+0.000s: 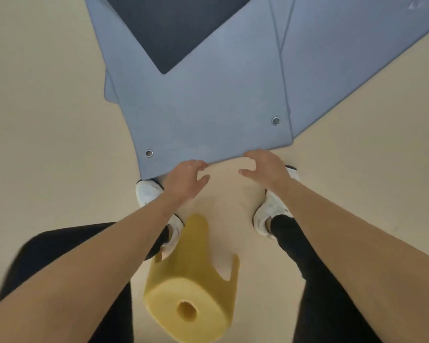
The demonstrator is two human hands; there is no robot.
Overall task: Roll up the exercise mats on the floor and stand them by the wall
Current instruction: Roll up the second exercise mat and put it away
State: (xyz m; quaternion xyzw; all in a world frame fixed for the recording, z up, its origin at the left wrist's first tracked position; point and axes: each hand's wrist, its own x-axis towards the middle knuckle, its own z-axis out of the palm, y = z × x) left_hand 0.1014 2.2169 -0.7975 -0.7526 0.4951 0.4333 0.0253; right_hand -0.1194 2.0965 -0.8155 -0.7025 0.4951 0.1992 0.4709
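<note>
A grey-blue exercise mat (208, 107) with two metal eyelets lies flat on the floor, its near edge just ahead of my feet. My left hand (185, 180) and my right hand (266, 167) reach down to that near edge. Their bent fingertips touch the edge and the thumbs are spread apart from it, pinching nothing. A second grey-blue mat (352, 58) lies under it to the right, a third mat's corner (109, 90) shows at the left, and a dark mat (176, 28) lies on top farther away. A rolled yellow mat (188, 303) lies between my legs.
The floor (47, 120) is beige and bare on both sides of the mats. My white shoes (148, 191) stand at the mat's near edge. No wall is in view.
</note>
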